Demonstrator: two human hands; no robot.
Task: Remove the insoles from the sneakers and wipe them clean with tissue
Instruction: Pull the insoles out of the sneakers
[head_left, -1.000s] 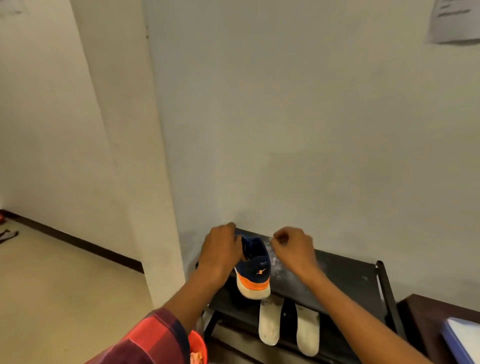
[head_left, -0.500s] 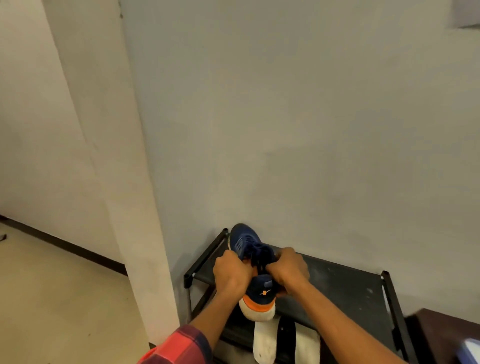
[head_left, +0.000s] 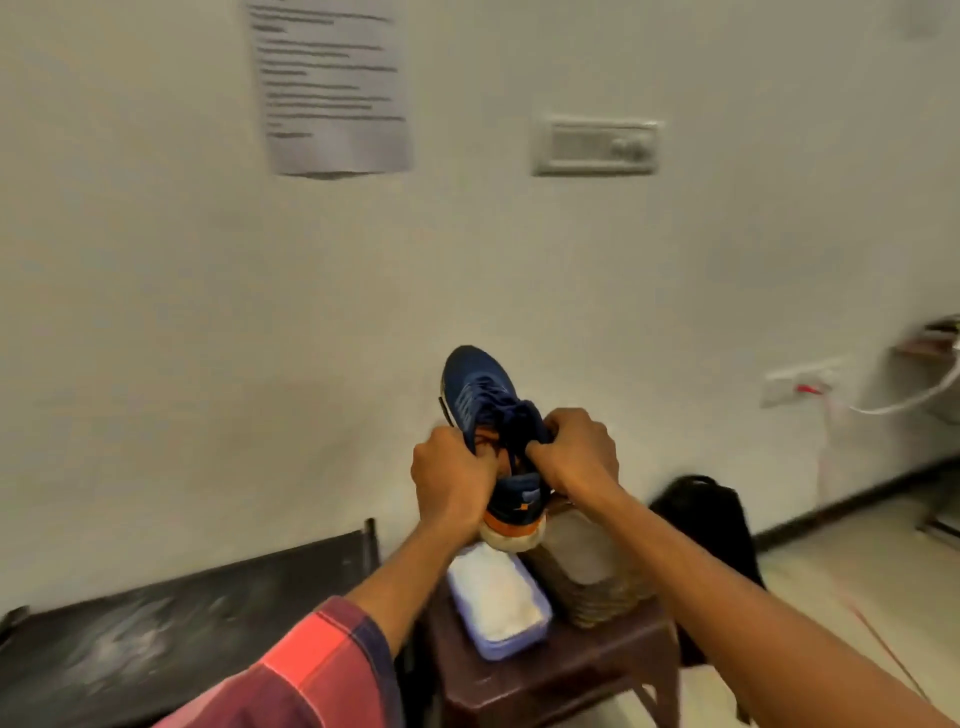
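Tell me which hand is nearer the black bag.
Right. The right hand grips the blue sneaker on the side facing the black bag, above and left of it; the left hand grips the sneaker's other side, farther left.

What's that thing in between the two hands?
A blue sneaker with an orange-and-white heel. The left hand and right hand grip it on either side of its opening, toe raised. The head view shows this.
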